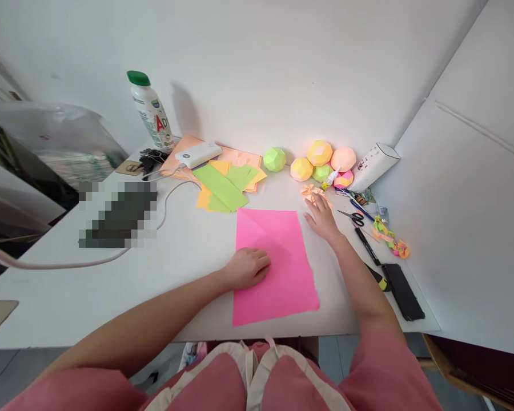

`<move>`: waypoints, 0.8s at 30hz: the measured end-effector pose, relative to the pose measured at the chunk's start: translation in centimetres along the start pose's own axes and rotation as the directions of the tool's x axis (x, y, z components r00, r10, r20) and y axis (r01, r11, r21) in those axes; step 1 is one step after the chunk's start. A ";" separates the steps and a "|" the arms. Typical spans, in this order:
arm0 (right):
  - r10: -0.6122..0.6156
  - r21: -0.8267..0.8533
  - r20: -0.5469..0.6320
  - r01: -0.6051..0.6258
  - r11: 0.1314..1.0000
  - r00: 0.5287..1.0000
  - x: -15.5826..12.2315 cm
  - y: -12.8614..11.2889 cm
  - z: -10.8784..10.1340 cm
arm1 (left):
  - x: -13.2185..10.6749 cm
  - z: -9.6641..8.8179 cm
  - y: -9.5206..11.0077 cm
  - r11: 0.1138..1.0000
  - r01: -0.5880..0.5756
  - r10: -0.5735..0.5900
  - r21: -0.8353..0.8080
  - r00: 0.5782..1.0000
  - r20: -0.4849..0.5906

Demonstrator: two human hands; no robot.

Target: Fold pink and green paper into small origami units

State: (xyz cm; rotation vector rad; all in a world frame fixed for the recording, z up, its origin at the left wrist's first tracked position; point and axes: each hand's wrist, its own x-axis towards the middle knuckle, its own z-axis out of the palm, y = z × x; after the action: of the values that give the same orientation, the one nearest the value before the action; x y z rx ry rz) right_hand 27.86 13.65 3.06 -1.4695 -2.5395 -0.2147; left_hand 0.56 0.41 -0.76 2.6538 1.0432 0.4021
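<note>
A bright pink sheet of paper (282,285) lies flat in front of me, with a faint crease near its upper left corner. On its left half rests my left hand (247,268), fingers curled in and no object visible in them. My right hand (321,218) is beyond the sheet's upper right corner, its fingers apart and the tips touching folded peach paper pieces (312,192). Whether it grips any of these cannot be seen. Just behind them are several paper balls (319,153) in yellow, peach, green and pink, with a small white glue bottle (330,178) against them.
Green paper strips (223,187) and peach sheets (240,158) lie at the back, under a white power bank (198,154). A bottle (152,114) stands behind. Scissors (353,217), a black marker (367,245), a cutter (379,278) and a black case (403,291) line the right side.
</note>
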 end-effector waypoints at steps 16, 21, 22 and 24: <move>-0.230 0.278 0.202 0.170 0.945 0.952 -19.2 -14.0 -2.9 | -0.3 0.3 0.1 0.995 -0.082 0.075 -0.059 0.992 -0.103; -0.210 0.299 0.115 0.168 0.939 0.971 -20.3 -16.1 -3.0 | -0.5 -0.1 0.5 0.999 -0.046 0.046 -0.007 0.999 0.000; -0.206 0.316 0.105 0.164 0.934 0.973 -20.4 -16.2 -3.2 | -0.5 -0.2 0.6 0.999 -0.039 0.039 -0.003 0.999 0.013; -0.207 0.369 0.095 0.159 0.916 0.974 -20.5 -16.0 -3.8 | -0.5 -0.2 0.7 1.000 -0.022 0.022 -0.003 0.999 0.034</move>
State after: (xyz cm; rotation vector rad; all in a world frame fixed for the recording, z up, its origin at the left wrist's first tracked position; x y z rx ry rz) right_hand 24.27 -12.30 1.35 -1.1408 -2.6388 0.3191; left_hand 0.52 -0.42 -0.40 2.6626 1.0041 0.3611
